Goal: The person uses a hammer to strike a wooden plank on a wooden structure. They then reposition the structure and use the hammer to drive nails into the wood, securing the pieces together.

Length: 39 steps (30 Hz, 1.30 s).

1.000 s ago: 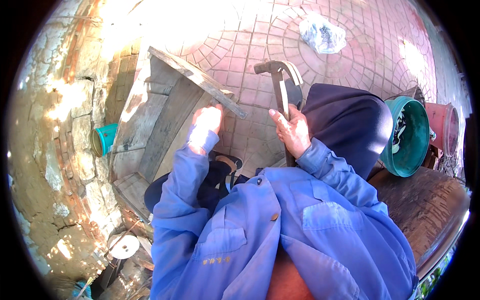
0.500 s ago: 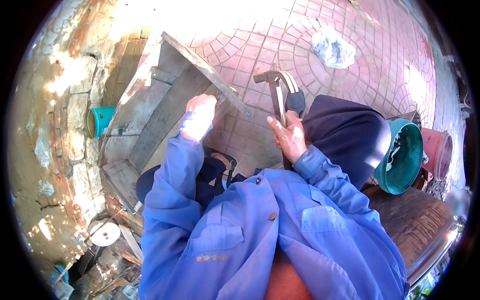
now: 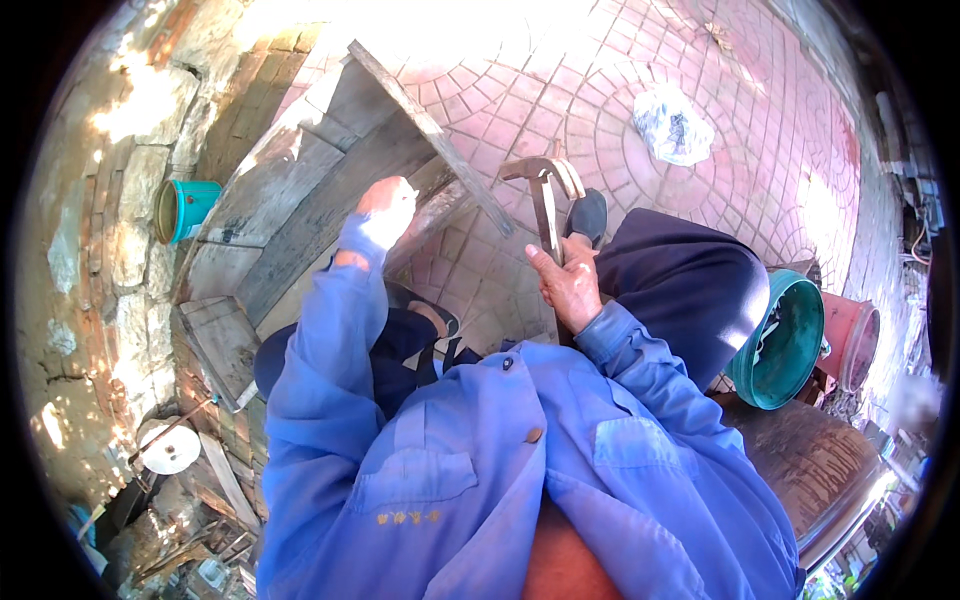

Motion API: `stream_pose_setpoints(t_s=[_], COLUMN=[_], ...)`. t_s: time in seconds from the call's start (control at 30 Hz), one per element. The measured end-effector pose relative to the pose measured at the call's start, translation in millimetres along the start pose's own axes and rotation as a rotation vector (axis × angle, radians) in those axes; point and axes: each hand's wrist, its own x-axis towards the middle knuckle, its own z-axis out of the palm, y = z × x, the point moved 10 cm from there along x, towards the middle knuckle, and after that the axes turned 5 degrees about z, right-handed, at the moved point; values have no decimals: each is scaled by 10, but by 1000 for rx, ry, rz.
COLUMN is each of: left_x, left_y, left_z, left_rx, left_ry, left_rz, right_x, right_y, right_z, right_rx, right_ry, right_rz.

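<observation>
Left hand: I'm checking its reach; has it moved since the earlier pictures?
Yes. The left hand has moved left, away from the nearer end of the slanted board of the wooden box, widening the gap.

The pink paved floor (image 3: 590, 100) ran in curved rows. At left rose a rough wall (image 3: 130, 245) of stone and brick; sunlight (image 3: 140, 110) blotched both. A worn brown seat (image 3: 795, 455) stood lower right.

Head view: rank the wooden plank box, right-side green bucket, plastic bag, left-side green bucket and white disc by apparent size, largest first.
1. Wooden plank box
2. Right-side green bucket
3. Plastic bag
4. Left-side green bucket and white disc: too alike here to rank.
</observation>
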Motion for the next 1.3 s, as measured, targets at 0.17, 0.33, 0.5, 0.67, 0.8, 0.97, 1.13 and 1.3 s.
stream_pose_setpoints(t_s=[0.17,0.33,0.5,0.67,0.8,0.97,1.13,1.3], left_x=[-160,49,76,91,-62,-113,-120,-165], left_y=[191,362,448,393,592,665,689,717], left_z=[82,152,-24,25,-187,-227,-203,-227], left_rx=[-1368,-1307,-998,-969,-636,-590,-554,-522], left_ry=[410,578,843,812,886,890,888,930], left_rz=[57,77,292,247,360,355,362,389], right_x=[8,38,91,137,118,-27,-208,-64], right_y=[-54,-8,56,198,-93,-659,-1138,-1024], right_z=[38,-20,-139,-185,-32,168,419,482], right_rx=[-110,-117,-181,-183,-222,-615,-628,-816], right_ry=[34,52,90,90,50,39,-51,-73], right_rz=[-69,-45,-87,-35,-175,-279,-519,-399])
